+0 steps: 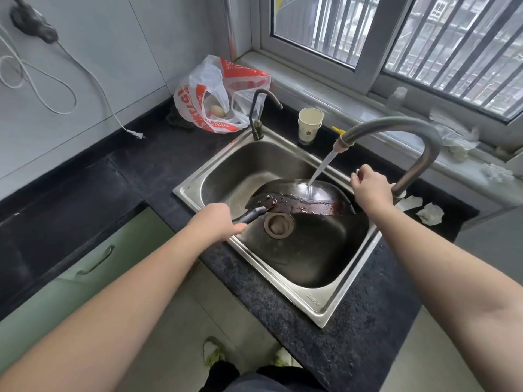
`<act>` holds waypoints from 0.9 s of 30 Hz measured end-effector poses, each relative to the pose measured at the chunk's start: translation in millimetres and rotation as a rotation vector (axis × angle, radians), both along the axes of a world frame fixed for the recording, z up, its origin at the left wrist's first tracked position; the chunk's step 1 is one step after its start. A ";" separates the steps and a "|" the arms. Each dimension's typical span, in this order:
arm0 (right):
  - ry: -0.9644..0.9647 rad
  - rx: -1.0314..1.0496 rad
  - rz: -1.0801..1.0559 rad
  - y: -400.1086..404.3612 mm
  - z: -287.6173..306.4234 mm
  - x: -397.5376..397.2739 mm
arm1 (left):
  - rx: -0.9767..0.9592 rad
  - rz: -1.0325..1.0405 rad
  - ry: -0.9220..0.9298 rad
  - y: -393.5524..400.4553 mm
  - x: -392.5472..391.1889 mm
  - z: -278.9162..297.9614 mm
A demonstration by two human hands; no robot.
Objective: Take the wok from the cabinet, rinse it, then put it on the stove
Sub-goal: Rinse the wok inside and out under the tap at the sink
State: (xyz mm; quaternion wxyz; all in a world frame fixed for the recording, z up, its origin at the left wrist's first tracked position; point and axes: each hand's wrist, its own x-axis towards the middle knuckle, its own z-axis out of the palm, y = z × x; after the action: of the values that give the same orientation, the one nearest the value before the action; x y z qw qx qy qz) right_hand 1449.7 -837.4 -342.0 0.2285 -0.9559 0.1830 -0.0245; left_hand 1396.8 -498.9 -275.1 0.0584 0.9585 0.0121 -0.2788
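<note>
Wok (300,198) under running tap (402,128), bag (215,94) printed "3600+"

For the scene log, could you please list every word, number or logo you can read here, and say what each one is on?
"600+": white digits on the red band near the bottom of the plastic bag.
Large white characters on the bag's red panels: creased and partly folded away, not readable.
Small flower-like emblem on the paper cup: no legible words.
Stamped mark on the sink rim, near corner: too small to read.
Nothing readable on the wok or the tap.
</note>
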 end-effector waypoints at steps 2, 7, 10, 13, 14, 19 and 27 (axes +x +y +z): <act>0.000 -0.003 0.000 0.4 0.6 0.1 | -0.083 0.030 0.061 4.6 3.1 6.6; -0.003 -0.009 0.001 0.5 1.0 0.2 | -0.395 0.198 0.021 7.9 7.4 19.4; -0.006 -0.006 -0.002 -0.1 1.0 -0.2 | -0.286 0.125 -0.126 2.0 8.4 25.1; -0.013 0.005 -0.005 -0.8 -1.1 1.3 | -0.195 0.075 -0.291 -2.6 7.3 28.4; -0.012 0.004 -0.007 -1.0 -1.6 1.6 | -0.188 0.079 -0.318 -3.6 7.2 28.9; -0.002 -0.008 -0.007 -2.3 -2.8 2.1 | -0.156 0.083 -0.415 -8.4 8.9 33.4; 0.014 -0.033 0.024 -5.1 -3.9 7.3 | -0.169 0.060 -0.461 -11.8 17.9 40.7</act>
State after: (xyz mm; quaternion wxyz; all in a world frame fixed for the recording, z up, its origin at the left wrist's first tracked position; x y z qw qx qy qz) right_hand 1457.0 -842.5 -345.8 0.2115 -0.9618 0.1726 -0.0182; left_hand 1414.7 -510.7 -234.5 0.1480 0.9877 0.0035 -0.0508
